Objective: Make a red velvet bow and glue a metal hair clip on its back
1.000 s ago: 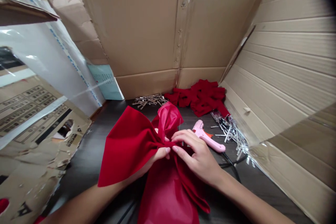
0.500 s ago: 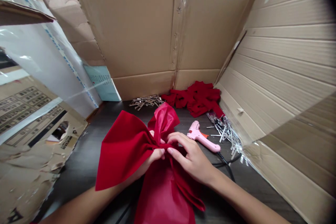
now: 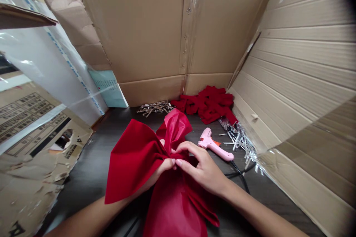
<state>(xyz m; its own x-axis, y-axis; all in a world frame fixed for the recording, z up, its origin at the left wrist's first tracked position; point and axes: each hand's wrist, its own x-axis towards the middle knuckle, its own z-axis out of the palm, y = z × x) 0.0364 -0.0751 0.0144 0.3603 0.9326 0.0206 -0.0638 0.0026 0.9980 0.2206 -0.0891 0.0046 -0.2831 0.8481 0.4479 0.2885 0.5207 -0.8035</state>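
A large red fabric bow is held up between both hands over the dark table, its loops fanned out and one long tail hanging toward me. My left hand is closed on its gathered middle, thumb in front, most of the fingers hidden behind the cloth. From the right, my right hand pinches the same gathered centre, with thumb and index finger close to my left thumb. To the right of the bow lies a pink glue gun with an orange trigger.
Cardboard walls enclose the dark table. Along the back lie metal clips and a heap of red fabric pieces. Silvery twist ties sit at right. The glue gun's black cord runs nearby. A pale blue booklet leans back left.
The bow has shifted slightly to the right and tilted a little. My right index finger has moved slightly left across the centre, and both thumbs now almost meet.
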